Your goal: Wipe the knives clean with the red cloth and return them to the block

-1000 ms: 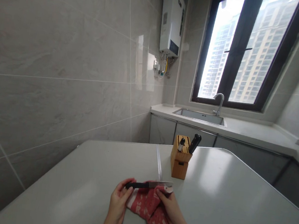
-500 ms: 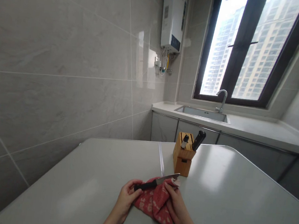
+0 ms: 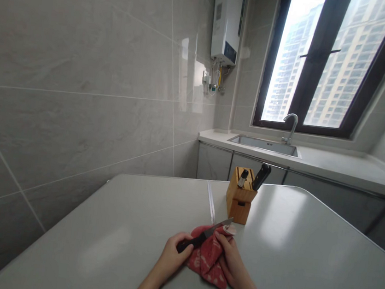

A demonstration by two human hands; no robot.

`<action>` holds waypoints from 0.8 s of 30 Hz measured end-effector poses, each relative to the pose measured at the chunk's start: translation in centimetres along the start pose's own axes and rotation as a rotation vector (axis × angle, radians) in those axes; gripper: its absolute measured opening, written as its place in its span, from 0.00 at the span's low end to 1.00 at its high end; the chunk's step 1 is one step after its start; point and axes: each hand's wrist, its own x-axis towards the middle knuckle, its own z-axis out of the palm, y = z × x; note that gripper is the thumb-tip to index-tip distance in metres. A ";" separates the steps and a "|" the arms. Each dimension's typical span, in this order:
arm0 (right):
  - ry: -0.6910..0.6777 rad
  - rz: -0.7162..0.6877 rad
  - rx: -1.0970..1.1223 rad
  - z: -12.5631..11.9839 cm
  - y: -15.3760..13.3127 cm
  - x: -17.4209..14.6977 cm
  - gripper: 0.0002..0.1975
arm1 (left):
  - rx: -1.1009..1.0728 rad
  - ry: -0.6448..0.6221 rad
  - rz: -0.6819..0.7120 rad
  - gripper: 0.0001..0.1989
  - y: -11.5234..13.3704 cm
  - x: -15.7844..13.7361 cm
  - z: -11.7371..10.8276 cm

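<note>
A kitchen knife (image 3: pixel 198 240) with a black handle is in my left hand (image 3: pixel 173 253), whose fingers close round the handle's end. Its blade points up and to the right, toward the knife block. My right hand (image 3: pixel 230 260) grips a red cloth (image 3: pixel 212 262) with a pale pattern, bunched just below the blade. Part of the cloth lies behind and under the handle, and its lower end hangs between my hands. Just beyond the blade tip stands a wooden knife block (image 3: pixel 239 211) with two black-handled tools in its slots.
The pale table (image 3: pixel 127 230) has a metal seam running across it. Behind it, a counter (image 3: pixel 336 161) holds a sink (image 3: pixel 265 146) with a tap (image 3: pixel 291 128) under the window. A water heater (image 3: pixel 228 23) hangs on the tiled wall.
The view has shifted slightly. My left hand has tilted the knife a little more steeply upward. Both hands keep their hold on the knife and cloth.
</note>
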 end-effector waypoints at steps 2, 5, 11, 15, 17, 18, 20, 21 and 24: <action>-0.027 0.011 -0.019 0.0 0.0 0.0 0.10 | 0.019 -0.008 0.008 0.10 0.1 -0.1 0.0; -0.051 0.015 -0.057 -0.1 0.0 0.0 0.12 | 0.007 -0.028 0.027 0.12 0.1 -0.2 0.0; -0.165 0.083 -0.080 -0.1 0.1 -0.2 0.17 | -0.033 -0.011 0.037 0.14 -0.7 0.2 -0.2; -0.198 0.097 -0.108 -0.4 0.2 -0.2 0.17 | -0.041 -0.008 0.044 0.14 -1.3 0.3 -0.1; -0.166 0.074 -0.159 -0.5 0.3 -0.2 0.17 | -0.051 -0.020 0.051 0.13 -1.4 0.3 -0.1; -0.145 0.060 -0.175 -0.6 0.4 -0.2 0.17 | -0.056 -0.033 0.055 0.13 -1.4 0.2 -0.1; -0.109 0.031 -0.189 -0.5 0.4 -0.3 0.17 | -0.060 -0.065 0.061 0.12 -1.5 0.1 -0.1; -0.095 0.020 -0.198 -0.5 0.3 -0.4 0.16 | -0.058 -0.077 0.063 0.12 -1.5 0.1 -0.1; -0.058 -0.011 -0.237 -0.3 0.3 -0.6 0.16 | -0.039 -0.096 0.063 0.12 -1.4 0.0 -0.1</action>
